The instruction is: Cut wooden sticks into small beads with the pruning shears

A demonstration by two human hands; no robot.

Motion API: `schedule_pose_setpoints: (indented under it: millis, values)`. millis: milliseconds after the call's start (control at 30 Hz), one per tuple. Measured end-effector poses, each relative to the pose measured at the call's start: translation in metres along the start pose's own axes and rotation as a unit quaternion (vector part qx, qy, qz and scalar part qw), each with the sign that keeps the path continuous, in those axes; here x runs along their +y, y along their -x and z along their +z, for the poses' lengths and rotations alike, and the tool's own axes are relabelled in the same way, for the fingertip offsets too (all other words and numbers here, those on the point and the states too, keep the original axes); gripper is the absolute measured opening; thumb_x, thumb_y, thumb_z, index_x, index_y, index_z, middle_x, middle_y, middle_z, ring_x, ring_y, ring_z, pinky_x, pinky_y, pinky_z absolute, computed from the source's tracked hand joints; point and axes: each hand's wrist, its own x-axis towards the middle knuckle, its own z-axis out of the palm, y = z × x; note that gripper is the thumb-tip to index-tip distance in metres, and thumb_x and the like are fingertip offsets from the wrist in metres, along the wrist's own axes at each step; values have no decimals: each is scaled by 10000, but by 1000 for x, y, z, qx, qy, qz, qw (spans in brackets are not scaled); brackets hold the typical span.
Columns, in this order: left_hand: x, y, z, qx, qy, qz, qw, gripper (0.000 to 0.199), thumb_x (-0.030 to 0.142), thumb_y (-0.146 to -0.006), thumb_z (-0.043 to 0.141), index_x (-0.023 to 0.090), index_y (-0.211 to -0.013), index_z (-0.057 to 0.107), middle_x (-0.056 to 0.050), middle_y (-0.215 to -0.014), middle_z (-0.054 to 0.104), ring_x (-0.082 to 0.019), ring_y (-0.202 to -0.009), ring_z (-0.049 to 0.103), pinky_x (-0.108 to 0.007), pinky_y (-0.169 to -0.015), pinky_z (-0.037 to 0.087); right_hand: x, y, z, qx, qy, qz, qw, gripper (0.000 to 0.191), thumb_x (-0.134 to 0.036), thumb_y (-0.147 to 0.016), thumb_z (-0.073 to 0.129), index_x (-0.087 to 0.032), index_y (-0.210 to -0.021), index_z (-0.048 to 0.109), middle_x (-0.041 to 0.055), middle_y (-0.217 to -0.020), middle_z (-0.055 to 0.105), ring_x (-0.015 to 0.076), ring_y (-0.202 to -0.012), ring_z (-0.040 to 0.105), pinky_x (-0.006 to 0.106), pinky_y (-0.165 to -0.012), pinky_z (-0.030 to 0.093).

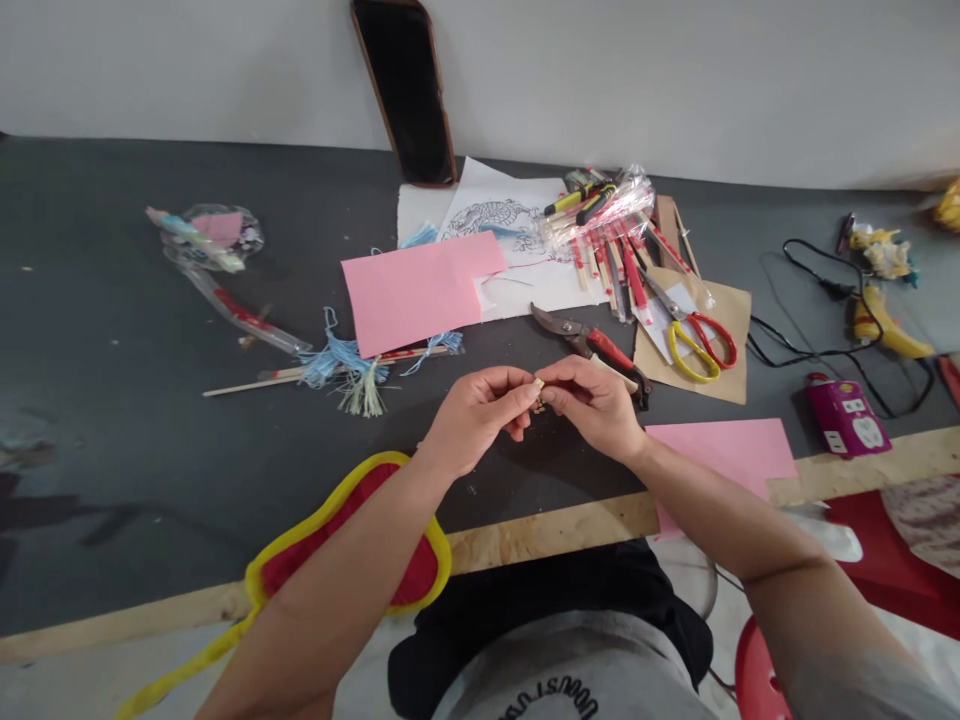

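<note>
My left hand (pixel 484 415) and my right hand (pixel 596 405) meet over the dark table. Between their pinched fingertips is a small, pale wooden-looking piece (pixel 538 396), partly covered by the fingers. Just behind my right hand lie pruning shears (pixel 600 345) with red and black handles. A pink paper sheet (pixel 420 290) rests behind my left hand, near blue tassels (pixel 330 362) and thin sticks. Under my left forearm is a red shape with a fuzzy yellow edge (pixel 349 500).
Scissors (pixel 697 340) rest on brown paper (pixel 731 310), beside bagged sticks (pixel 622 235). A phone (pixel 409 95) leans against the wall. Right of my arm are a second pink sheet (pixel 724 450), a purple box (pixel 847 417) and a black cable (pixel 795 350). The wooden table edge (pixel 555 530) runs below.
</note>
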Motion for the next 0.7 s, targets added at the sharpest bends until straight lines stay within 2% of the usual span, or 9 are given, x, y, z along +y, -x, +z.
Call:
schedule_pose_setpoints:
  millis: [100,267,467,700]
  values:
    - [1,0,-2,-19,2,-1,1000,263,404,-819,782,155,-792,702,19,-653,612,-69,-519,547,-193,-482,468,2,0,-1,-9,-16,-20,1000,201,-371,-939,691,-235,-1074,750,31,-902,687,109,-680,620,268,-632,553]
    - [3,0,-3,-56,25,-34,998,259,394,-810,791,151,-770,712,15,-679,616,-58,-513,526,-184,-468,464,0,-2,-4,-26,-27,-7,999,206,-397,-951,672,-214,-996,755,17,-842,682,78,-580,569,232,-539,507]
    - [3,0,-2,-54,28,-44,997,260,392,-824,778,152,-764,698,20,-677,612,-56,-521,526,-179,-482,468,-4,-1,-5,-27,40,-30,998,181,-342,-989,618,-200,-1009,728,7,-814,652,75,-600,575,222,-560,487]
    - [1,0,-2,-44,14,-36,998,271,409,-838,761,157,-776,685,18,-678,612,-65,-536,539,-190,-504,475,-5,0,-4,-15,124,-83,989,175,-307,-1009,577,-209,-1032,720,23,-829,686,108,-652,611,265,-651,535]
